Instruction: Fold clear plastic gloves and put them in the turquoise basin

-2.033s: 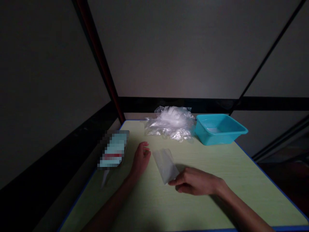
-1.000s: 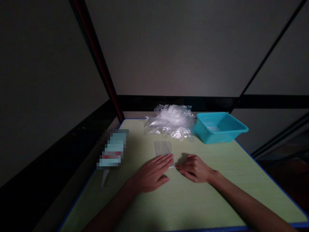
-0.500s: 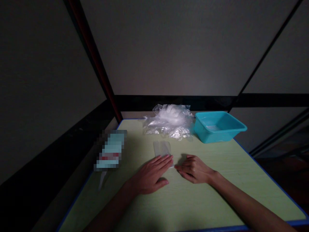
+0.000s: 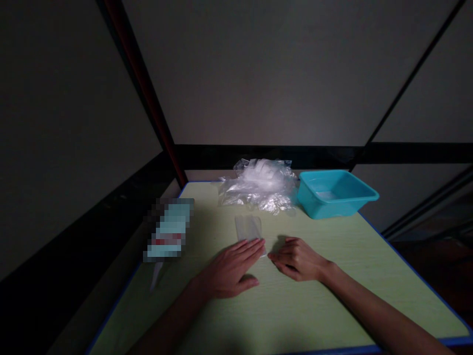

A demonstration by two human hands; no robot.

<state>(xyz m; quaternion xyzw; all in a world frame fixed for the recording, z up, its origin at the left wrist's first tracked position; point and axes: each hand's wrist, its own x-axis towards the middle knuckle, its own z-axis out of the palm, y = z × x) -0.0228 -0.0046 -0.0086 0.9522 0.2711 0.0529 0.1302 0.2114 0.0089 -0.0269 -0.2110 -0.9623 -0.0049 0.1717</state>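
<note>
A small, pale, translucent flat piece (image 4: 249, 228) lies on the light green table (image 4: 295, 315) in front of me. My left hand (image 4: 234, 268) rests flat over its near part, fingers stretched out and thumb apart, covering that part from view. To the right, my right hand (image 4: 299, 259) lies on the table with its fingers curled together. Its index fingertip is close to the near right corner of the piece. Whether anything small is between those fingers is hidden.
Crumpled clear plastic bags (image 4: 262, 185) lie at the table's back edge. A turquoise basin (image 4: 332, 199) stands at the back right. On the left edge is a blurred-out light blue object (image 4: 170, 229) with a pale strip below it. A wall panel rises behind.
</note>
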